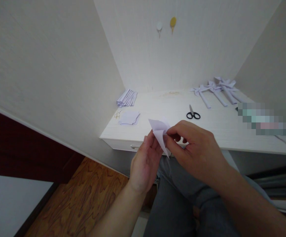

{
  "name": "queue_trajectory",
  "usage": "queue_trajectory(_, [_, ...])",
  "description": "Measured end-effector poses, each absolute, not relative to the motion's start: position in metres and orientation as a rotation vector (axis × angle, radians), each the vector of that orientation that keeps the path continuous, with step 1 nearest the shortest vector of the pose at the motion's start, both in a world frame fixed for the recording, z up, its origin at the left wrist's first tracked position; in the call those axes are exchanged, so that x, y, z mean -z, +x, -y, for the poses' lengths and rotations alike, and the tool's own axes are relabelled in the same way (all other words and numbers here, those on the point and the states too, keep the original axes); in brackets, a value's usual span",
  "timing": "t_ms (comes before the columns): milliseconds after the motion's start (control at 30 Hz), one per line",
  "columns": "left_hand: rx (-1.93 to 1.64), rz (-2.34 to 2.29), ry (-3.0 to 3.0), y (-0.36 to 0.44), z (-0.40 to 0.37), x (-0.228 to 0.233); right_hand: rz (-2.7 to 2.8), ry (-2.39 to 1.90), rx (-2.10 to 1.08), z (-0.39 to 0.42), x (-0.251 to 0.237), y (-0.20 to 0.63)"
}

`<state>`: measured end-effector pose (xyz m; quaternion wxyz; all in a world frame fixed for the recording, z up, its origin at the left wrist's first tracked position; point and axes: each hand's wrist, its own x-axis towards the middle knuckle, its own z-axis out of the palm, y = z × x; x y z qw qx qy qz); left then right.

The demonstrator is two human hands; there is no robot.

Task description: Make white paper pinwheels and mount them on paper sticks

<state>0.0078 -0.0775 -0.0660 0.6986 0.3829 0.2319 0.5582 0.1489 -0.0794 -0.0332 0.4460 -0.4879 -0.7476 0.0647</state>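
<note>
Between my hands, just in front of the desk edge, is a white paper piece (159, 133) with curled, folded corners, like part of a paper pinwheel. My left hand (146, 161) supports it from below and behind, fingers closed against the paper. On its right side, my right hand (194, 144) pinches it between thumb and index finger. Several finished paper pinwheels (217, 90) with rolled paper sticks lie at the back right of the desk. Black-handled scissors (193, 113) rest on the desk beyond my right hand.
A bundle of rolled paper sticks (127, 98) lies at the desk's back left. Nearer are a stack of paper squares (129, 117) and some small pale bits (117, 114). A blurred object (263, 120) sits at the right. Walls enclose the white desk (162, 105) on three sides.
</note>
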Motion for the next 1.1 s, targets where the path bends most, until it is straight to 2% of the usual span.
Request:
queue_trajectory(200, [-1.264, -0.504, 1.040, 0.006, 0.080, 0.069, 1.900, -1.266, -0.153, 0.081, 0.032, 0.148])
queue_trajectory(600, [-1.282, -0.577, 0.867, 0.002, 0.088, 0.074, 2.005, -1.322, -0.117, 0.086, 0.031, 0.140])
queue_trajectory(1100, [-1.282, -0.712, 1.148, 0.001, 0.088, 0.069, 1.996, -1.248, -0.113, 0.088, 0.027, 0.137])
